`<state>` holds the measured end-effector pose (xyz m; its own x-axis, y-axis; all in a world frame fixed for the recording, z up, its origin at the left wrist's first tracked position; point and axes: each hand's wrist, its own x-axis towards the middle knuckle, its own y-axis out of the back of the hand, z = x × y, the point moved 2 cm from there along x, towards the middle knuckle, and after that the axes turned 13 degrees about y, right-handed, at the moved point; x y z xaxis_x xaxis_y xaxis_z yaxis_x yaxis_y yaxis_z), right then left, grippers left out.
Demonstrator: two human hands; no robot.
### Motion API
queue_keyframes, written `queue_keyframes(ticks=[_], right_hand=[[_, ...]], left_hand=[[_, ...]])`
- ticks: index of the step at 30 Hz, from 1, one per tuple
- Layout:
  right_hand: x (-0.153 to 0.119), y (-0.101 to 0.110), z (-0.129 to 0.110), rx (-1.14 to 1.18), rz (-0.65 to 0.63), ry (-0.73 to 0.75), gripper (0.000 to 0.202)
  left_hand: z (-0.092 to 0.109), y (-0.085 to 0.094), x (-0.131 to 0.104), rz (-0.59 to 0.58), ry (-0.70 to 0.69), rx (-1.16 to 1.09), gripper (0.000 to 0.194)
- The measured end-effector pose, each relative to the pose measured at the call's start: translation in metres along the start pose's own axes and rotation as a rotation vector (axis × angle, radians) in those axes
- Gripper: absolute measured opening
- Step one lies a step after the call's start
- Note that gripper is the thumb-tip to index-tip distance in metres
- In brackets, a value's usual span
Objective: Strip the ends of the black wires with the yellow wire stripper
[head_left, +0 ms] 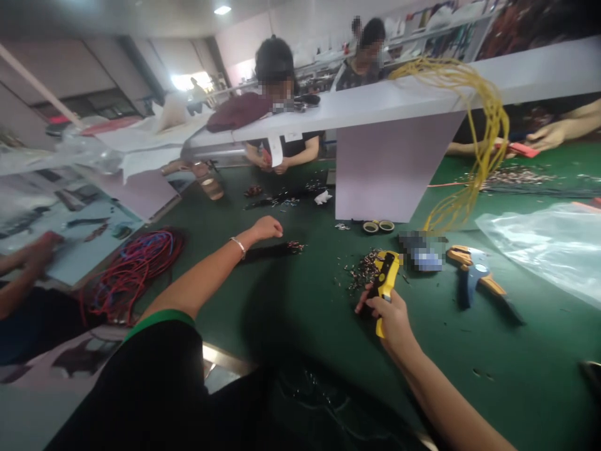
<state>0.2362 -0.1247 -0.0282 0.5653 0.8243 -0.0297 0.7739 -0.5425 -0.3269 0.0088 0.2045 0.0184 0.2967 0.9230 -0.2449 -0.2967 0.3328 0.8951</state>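
Note:
My left hand (267,229), a bracelet at its wrist, is closed above the green table; whether anything is between its fingers I cannot make out. Just below it lies a bundle of black wires (270,252) with small bare or metal-tipped ends. My right hand (393,313) is wrapped round the handles of a yellow-and-black crimping tool (389,269), its head pointing away from me. Beside that tool's head spreads a pile of small metal terminals (364,270). Right of it rests a blue-and-orange wire stripper (479,275).
A red and blue wire coil (141,266) lies at left. Yellow wires (493,125) hang from the white shelf (366,103) over the table. Two tape rolls (378,227) sit by the white divider (380,169). A clear plastic bag (549,247) lies right. Co-workers sit around.

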Motion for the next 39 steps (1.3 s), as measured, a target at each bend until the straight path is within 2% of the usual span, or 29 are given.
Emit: queue_keyframes(ticks=[3,7,12,23,34,39], right_hand=[[-0.001,0.000,0.000,-0.003,0.000,-0.008,0.028],[-0.001,0.001,0.002,0.024,-0.002,-0.010,0.029],[-0.002,0.002,0.003,0.028,-0.005,-0.024,0.029],[-0.001,0.001,0.000,0.031,-0.006,-0.025,0.028],[0.000,0.003,0.001,0.031,-0.005,-0.033,0.029],[-0.001,0.002,0.000,0.043,-0.011,-0.042,0.029]], left_hand=[[-0.036,0.007,-0.025,-0.048,0.022,-0.031,0.012],[-0.057,-0.004,-0.038,-0.066,0.039,-0.092,0.017],[-0.060,-0.015,-0.032,-0.069,0.054,-0.147,0.009],[-0.070,-0.006,-0.035,-0.076,0.015,-0.277,0.013],[-0.072,-0.004,-0.041,-0.010,0.010,-0.337,0.013],[-0.072,0.003,-0.044,0.013,0.007,-0.362,0.011]])
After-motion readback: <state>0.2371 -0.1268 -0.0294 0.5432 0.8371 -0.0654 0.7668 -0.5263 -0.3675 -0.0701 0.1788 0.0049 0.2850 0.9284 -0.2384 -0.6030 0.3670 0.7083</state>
